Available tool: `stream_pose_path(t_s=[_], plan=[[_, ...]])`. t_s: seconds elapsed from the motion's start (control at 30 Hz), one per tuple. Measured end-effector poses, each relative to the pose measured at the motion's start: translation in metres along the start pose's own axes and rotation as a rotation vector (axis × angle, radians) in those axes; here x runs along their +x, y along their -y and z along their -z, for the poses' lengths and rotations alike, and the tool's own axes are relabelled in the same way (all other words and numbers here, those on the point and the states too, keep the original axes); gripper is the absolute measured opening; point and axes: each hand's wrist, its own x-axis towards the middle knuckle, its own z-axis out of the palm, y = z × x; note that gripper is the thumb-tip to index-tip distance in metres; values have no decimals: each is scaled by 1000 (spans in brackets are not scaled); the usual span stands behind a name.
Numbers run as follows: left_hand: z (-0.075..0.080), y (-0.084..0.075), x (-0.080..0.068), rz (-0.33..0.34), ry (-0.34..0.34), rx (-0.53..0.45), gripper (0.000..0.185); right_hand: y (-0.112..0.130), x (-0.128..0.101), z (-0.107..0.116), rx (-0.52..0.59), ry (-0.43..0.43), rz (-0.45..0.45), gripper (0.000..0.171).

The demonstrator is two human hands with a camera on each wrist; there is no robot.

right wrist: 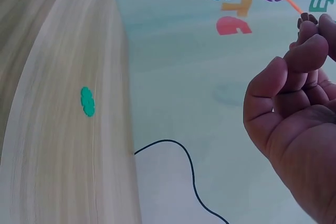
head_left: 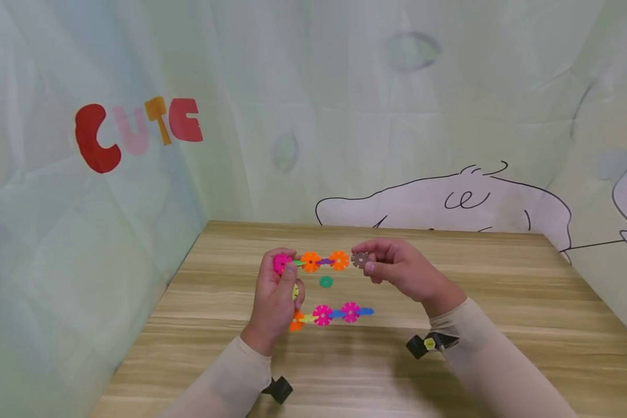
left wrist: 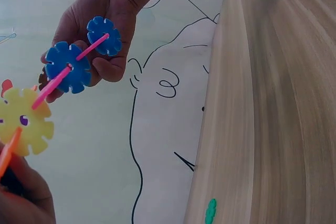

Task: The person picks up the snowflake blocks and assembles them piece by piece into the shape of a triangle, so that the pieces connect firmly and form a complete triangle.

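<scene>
**A chain of snowflake discs held at both ends, above the green disc**

The landmark here was the single green disc [head_left: 326,282] that lay flat on the wooden table [head_left: 501,302]. Above it, lifted off the wood, the upper chain [head_left: 321,261] of plastic snowflake discs ran almost level, with its long axis from the person's left to the person's right. The left hand [head_left: 276,302] was to the left of the green disc and pinched the pink disc [head_left: 281,263] at that end between thumb and fingers. The right hand [head_left: 404,270] was to the right of the green disc, and its curled fingertips pinched the brown disc [head_left: 360,259] at the other end (in the right wrist view only a dark edge of this disc showed above the fingertips). So each hand had one end, and the middle of the chain, with its two orange discs, hung directly over the green disc without touching it.

On the near side of the green disc, a second chain [head_left: 331,314] lay on the table, parallel to the lifted one; its left end was just beside the left hand, partly hidden under it. The green disc sat between the two chains, apart from both, and about equally near to both hands.
</scene>
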Motion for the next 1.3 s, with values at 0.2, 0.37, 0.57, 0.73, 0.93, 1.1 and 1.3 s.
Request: stream_pose_path(t_s=[0.2,0.37,0.57,0.73,0.93,1.1,1.3], plan=[[0,0,0,-4,8,-17,24,1,0,-3,-5,-5,18,24],[-1,0,0,-23,14,-18,23,3,0,-5,-13,-8,32,24],[-1,-1,0,-41,22,-16,26,2,0,-6,-24,-21,29,23],[-1,-1,-1,-47,25,-9,28,0,1,-7,8,-9,37,22],[-1,-1,0,-55,19,-6,28,1,0,-10,61,10,30,23],[-1,-1,-1,-60,24,-6,26,0,0,-11,126,26,30,24],[-1,-1,-1,-65,31,6,26,-2,1,-14,159,28,47,26]])
